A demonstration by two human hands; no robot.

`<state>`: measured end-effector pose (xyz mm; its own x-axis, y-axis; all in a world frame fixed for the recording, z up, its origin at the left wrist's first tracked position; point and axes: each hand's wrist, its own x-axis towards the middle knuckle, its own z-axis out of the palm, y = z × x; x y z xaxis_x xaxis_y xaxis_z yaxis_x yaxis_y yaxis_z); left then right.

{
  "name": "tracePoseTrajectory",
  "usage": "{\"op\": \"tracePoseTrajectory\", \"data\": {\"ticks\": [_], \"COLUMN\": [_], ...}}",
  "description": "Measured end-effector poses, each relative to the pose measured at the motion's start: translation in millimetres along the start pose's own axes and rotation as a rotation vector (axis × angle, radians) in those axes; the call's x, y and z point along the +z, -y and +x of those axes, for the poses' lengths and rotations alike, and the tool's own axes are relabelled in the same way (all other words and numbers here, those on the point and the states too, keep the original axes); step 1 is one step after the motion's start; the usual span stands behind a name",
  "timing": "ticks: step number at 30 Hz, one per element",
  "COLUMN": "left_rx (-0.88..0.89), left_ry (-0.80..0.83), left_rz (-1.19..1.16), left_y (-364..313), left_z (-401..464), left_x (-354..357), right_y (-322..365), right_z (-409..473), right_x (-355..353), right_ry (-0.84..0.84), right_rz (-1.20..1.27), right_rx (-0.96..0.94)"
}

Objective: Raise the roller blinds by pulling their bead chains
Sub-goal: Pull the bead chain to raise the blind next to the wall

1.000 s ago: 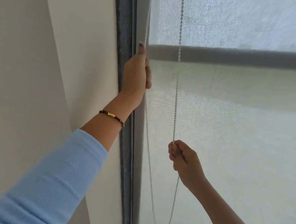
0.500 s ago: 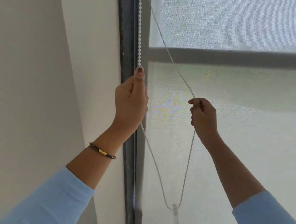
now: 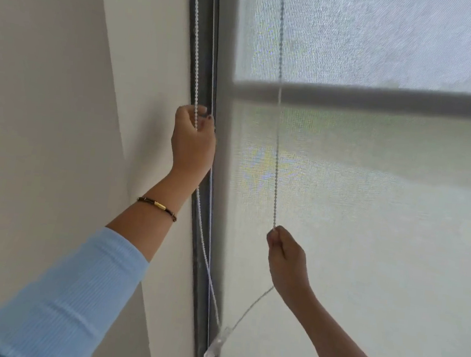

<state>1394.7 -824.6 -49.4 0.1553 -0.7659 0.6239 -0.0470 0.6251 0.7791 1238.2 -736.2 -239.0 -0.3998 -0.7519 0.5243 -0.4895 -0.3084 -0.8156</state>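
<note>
A pale translucent roller blind (image 3: 369, 221) covers the window. Its white bead chain (image 3: 277, 159) hangs as a loop with two strands. My left hand (image 3: 193, 142) grips the left strand beside the dark window frame (image 3: 203, 58), fingers curled round it. My right hand (image 3: 285, 256) pinches the right strand lower down, in front of the blind. The loop ends at a clear plastic weight (image 3: 215, 347), swinging tilted near the bottom of the frame.
A cream wall (image 3: 59, 130) fills the left side. A grey horizontal window bar (image 3: 382, 99) shows through the blind. Both arms wear light blue sleeves; a dark bracelet (image 3: 157, 206) sits on the left wrist.
My right hand has pulled its strand down from mid-height to lower right. My left hand has shifted its hold on the left strand. The plastic weight has swung up and tilted.
</note>
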Motion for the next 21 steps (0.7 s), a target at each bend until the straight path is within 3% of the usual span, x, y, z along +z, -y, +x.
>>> {"op": "tracePoseTrajectory", "data": {"ticks": [2, 4, 6, 7, 10, 15, 19, 21], "left_rx": [0.199, 0.555, 0.755, 0.707, 0.303, 0.237, -0.096, -0.170], "left_ry": [-0.098, -0.165, 0.016, 0.124, 0.302, 0.210, 0.379, 0.438], "left_rz": [0.190, 0.405, 0.342, 0.259, -0.081, -0.274, -0.502, -0.490], "left_y": [-7.1, -19.7, -34.8, -48.9, -93.5, -133.3, -136.3, -135.5], "left_z": [4.3, 6.5, 8.3, 7.0, 13.0, 34.7, 33.6, 25.6], "left_x": [0.0, -0.7, 7.8, 13.3, 23.8, 10.8, 4.8, 3.9], "right_y": [-1.0, -3.2, -4.0, -3.1, -2.7, -6.3, -11.5, -14.8], "right_z": [-4.6, -13.0, -25.8, -32.9, -56.6, -88.1, -85.6, -81.8], "right_x": [2.8, 8.6, 19.5, 25.2, 39.4, 42.5, 34.5, 33.4], "right_ry": [-0.002, 0.009, 0.038, 0.058, 0.102, 0.159, 0.077, 0.068], "right_rz": [-0.001, 0.010, 0.021, 0.024, 0.061, 0.112, 0.120, 0.125], "right_rx": [0.010, 0.003, 0.011, 0.023, 0.053, 0.143, 0.116, 0.130]}}
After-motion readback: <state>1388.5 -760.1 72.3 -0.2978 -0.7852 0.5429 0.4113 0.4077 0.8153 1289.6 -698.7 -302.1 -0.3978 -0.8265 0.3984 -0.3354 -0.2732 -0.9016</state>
